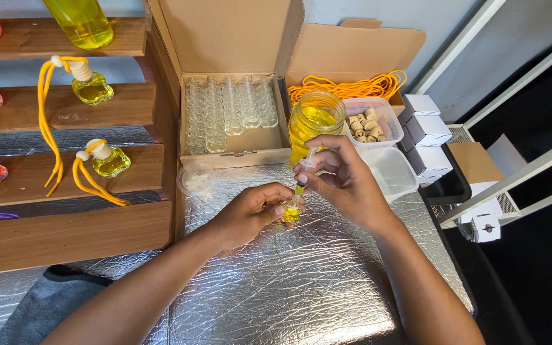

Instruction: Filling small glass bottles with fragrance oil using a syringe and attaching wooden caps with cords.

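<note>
From where I'm watching, my left hand (250, 214) is pinching one small glass bottle half full of yellow liquid (291, 213) on the crinkly silver foil surface (289, 287), and my right hand (343, 182) grips one clear plastic dropper (306, 167) poking into its neck. One glass jar of yellow liquid (314, 121) sits just behind, two clear plastic tubs (384, 150) beside it. Plenty of bare foil up front.

- A crinkled, glossy silver foil table covering (301, 281) is seen at lower centre.
- Matt brown wooden shelves (65, 236) are seen left.
- Matt cardboard boxes (231, 32) hold clear glass bottles (228, 112).
</note>
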